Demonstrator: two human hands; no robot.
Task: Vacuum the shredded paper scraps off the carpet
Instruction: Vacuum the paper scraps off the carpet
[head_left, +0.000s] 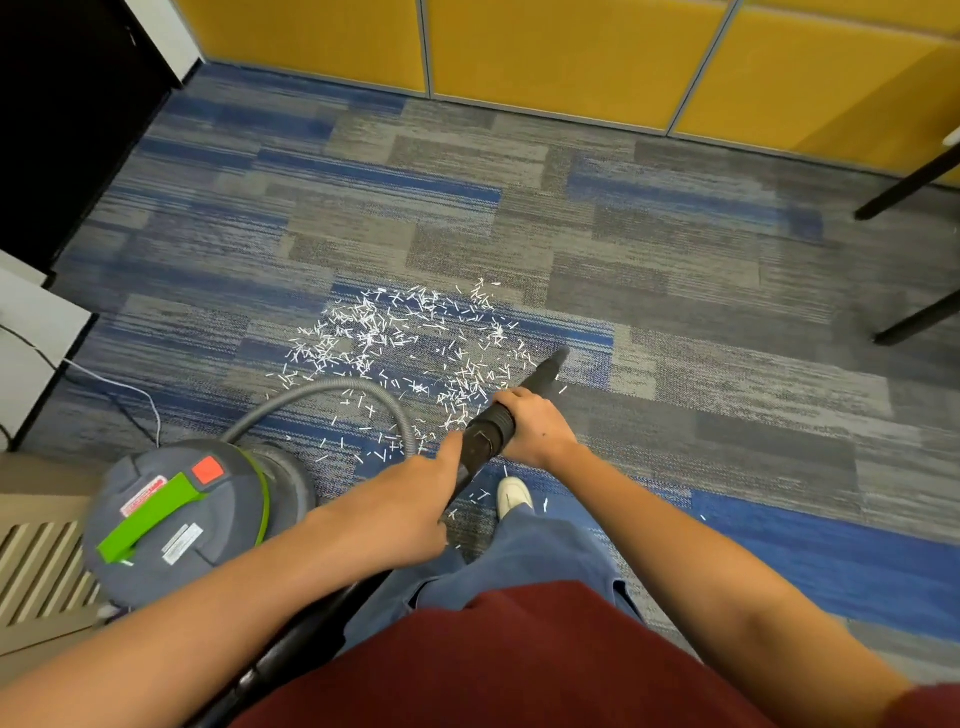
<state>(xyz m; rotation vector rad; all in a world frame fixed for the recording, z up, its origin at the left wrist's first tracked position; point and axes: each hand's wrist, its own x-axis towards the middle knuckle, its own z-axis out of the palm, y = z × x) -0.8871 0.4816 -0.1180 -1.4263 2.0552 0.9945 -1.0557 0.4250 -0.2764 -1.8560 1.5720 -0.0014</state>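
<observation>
Forearms reach out low, left hand and right hand each with a full grip round the stiff black wand (sensible hold, well back from the tip), its tip at the right edge of feather-light paper scraps scattered on the carpet.

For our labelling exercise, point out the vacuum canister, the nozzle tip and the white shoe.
vacuum canister (223, 522): head view, grey lid.
nozzle tip (556, 360): head view, its black end.
white shoe (511, 496): head view, toe cap.
</observation>
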